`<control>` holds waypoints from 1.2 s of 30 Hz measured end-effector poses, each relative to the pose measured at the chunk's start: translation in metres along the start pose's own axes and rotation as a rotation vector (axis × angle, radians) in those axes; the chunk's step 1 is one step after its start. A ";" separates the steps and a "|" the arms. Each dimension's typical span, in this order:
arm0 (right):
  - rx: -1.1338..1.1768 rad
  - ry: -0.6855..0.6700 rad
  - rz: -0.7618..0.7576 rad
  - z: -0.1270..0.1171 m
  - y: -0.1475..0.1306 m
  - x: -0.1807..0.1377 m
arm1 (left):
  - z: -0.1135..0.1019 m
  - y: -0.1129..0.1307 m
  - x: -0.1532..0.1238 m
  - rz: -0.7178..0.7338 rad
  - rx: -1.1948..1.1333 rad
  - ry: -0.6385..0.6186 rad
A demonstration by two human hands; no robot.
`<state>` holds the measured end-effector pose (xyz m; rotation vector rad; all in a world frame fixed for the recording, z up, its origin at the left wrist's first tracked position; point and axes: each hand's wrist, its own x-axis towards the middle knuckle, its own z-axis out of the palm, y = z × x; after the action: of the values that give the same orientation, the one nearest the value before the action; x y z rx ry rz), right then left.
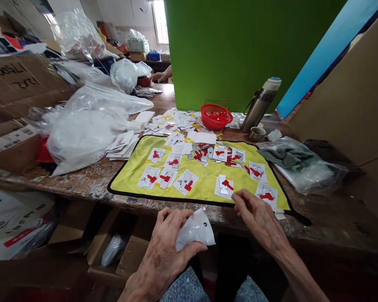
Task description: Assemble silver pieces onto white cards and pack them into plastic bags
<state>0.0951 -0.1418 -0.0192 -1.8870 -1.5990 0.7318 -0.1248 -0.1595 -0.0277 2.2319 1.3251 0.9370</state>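
Observation:
My left hand [168,239] is closed round a small white plastic bag [197,228] with a round hole near its end, held in front of the table edge. My right hand [256,212] has thumb and forefinger pinched at the lower right corner of a white card [219,191], which lies flat on a yellow cloth [201,191]. On that card rest a metal plate and a red T-shaped piece [227,184]. Similar cards with red pieces, such as one card [185,182] at the left and another card [267,195] at the right, lie around it.
Loose red and metal pieces [204,153] are heaped at the cloth's back. Behind stand a red basket [216,117], a thermos [261,107] and a metal cup [257,133]. Plastic bags [88,126] fill the left; a grey rag [290,155] lies right. Another person's hand [159,76] shows far back.

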 end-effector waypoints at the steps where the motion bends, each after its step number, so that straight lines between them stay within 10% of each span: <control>1: -0.128 0.103 -0.004 -0.002 0.003 0.006 | 0.000 -0.002 -0.001 -0.008 -0.006 0.007; 6: -0.571 0.271 0.085 0.011 0.007 0.029 | 0.005 -0.011 -0.006 -0.030 -0.027 0.050; 17: -0.718 0.355 0.100 0.038 -0.007 0.041 | 0.008 -0.030 -0.010 0.037 0.069 0.150; 36: -0.316 0.398 0.265 0.049 -0.016 0.057 | 0.015 -0.032 -0.001 0.064 0.082 0.177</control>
<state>0.0571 -0.0799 -0.0455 -2.3258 -1.2806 0.1843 -0.1342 -0.1449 -0.0584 2.3101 1.3985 1.1456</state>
